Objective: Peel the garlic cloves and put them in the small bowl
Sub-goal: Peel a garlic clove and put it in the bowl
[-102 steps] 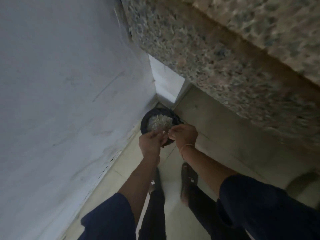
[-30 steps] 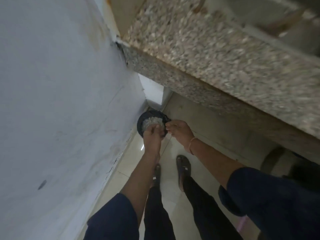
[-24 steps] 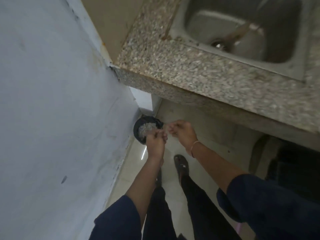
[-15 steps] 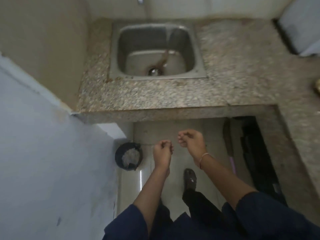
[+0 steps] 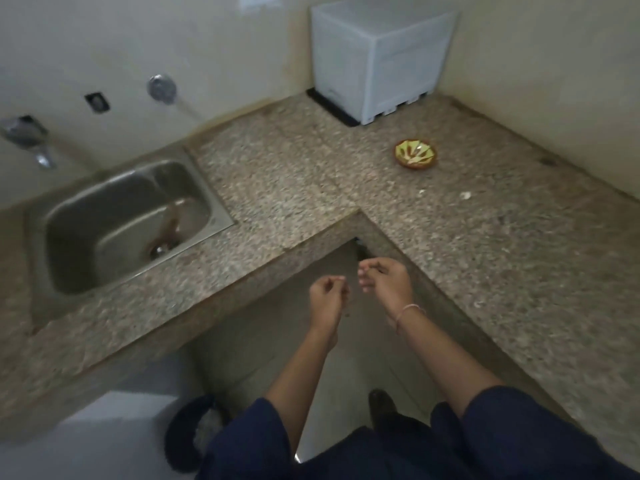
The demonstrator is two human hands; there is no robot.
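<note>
While my left hand (image 5: 327, 296) is curled with fingertips on thumb, I cannot tell if it pinches something; my right hand (image 5: 386, 280) hangs loosely curled. The small bowl (image 5: 417, 165) stands far right on the counter (image 5: 502, 265), well apart: a careless reach could knock it.
</note>
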